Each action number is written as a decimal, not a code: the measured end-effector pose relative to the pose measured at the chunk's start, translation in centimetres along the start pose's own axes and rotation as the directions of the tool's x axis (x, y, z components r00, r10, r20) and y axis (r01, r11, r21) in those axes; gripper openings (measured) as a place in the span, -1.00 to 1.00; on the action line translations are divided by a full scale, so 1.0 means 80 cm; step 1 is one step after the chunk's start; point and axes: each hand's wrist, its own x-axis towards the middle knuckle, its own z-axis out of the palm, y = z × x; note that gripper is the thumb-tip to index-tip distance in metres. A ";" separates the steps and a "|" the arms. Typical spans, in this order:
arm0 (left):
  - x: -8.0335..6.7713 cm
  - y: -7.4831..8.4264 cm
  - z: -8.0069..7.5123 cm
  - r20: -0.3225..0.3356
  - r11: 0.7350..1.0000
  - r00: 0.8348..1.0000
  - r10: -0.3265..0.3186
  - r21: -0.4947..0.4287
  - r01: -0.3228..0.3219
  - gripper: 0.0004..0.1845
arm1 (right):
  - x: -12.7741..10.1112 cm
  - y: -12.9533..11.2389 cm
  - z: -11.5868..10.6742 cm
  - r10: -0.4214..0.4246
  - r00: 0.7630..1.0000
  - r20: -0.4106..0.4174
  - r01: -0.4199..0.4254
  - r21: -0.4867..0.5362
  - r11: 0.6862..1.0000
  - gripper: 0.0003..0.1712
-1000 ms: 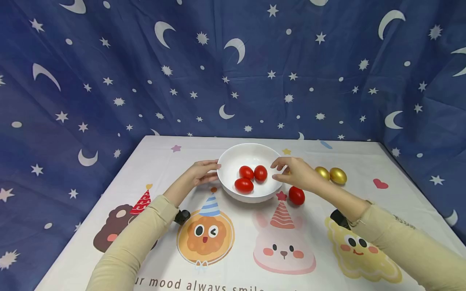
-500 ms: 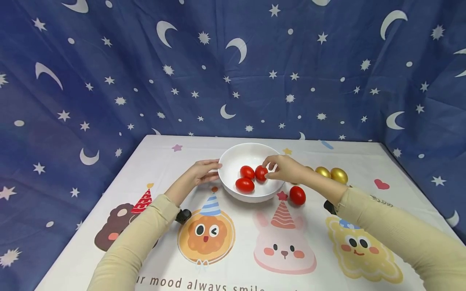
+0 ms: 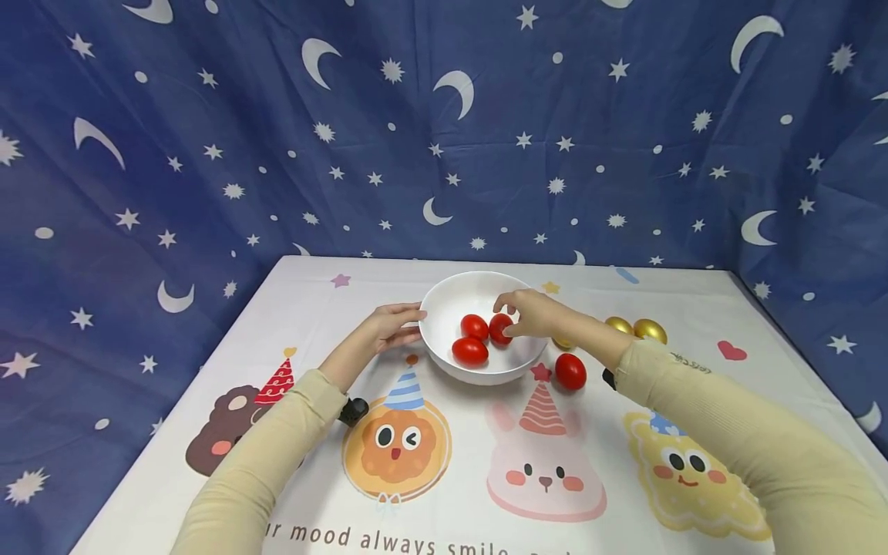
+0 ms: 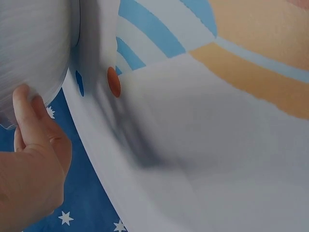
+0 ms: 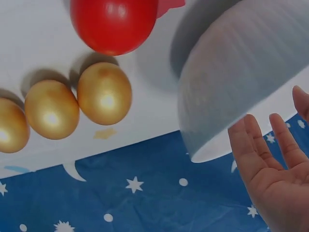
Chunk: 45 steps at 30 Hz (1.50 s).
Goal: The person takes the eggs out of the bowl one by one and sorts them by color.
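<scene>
Bear print (image 3: 223,428): seen at far left on the white-covered table (image 3: 305,301); it was partly covered by the left sleeve (image 3: 267,456), and a black object (image 3: 354,411) was noted at the cuff.
Left hand (image 3: 394,327): placed at the left side of the bowl (image 3: 479,289); its fingers were extended and laid against the rim and outer wall.
White bowl: found upright near the back of the table, with three red eggs inside, grouped close together.
Eggs in the bowl: one (image 3: 475,327) was located at the back left, one (image 3: 470,351) at the front, one (image 3: 502,329) at the right.
Right hand (image 3: 537,314): positioned over the right rim; its fingers were bent about the right-hand egg, with the thumb set against it. Whether that egg was grasped or merely touched could not be told.
Loose red egg (image 3: 570,371): found on the table just beside the bowl.
Gold eggs (image 5: 105,94): three were counted in a row on the table, beyond the right wrist in the head view; one was mostly hidden there.
Backdrop (image 3: 388,100): a blue curtain was observed behind the table, printed with moons and stars.
</scene>
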 end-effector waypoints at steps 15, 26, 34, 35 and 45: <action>0.002 0.000 0.000 0.009 1.000 1.000 0.000 -0.002 0.000 -0.45 | 0.026 0.012 0.006 0.066 0.997 0.036 -0.065 -0.020 0.998 -0.56; 0.005 -0.004 0.001 0.010 1.000 1.000 -0.005 -0.014 0.006 -0.46 | 0.039 0.011 0.026 0.128 0.991 -0.037 -0.132 -0.127 0.983 -0.69; 0.004 0.000 -0.002 0.002 1.000 1.000 0.011 -0.024 -0.011 -0.46 | 0.043 0.007 0.033 0.279 0.960 0.004 -0.279 0.012 0.960 -0.58; 0.004 0.000 -0.002 0.005 1.000 1.000 0.015 -0.021 -0.015 -0.46 | 0.043 0.006 0.034 0.297 0.955 0.014 -0.298 0.049 0.953 -0.58; 0.003 -0.001 0.000 -0.006 1.000 1.000 -0.010 -0.028 0.010 -0.46 | 0.041 0.004 0.039 0.332 0.943 -0.006 -0.326 0.174 0.929 -0.58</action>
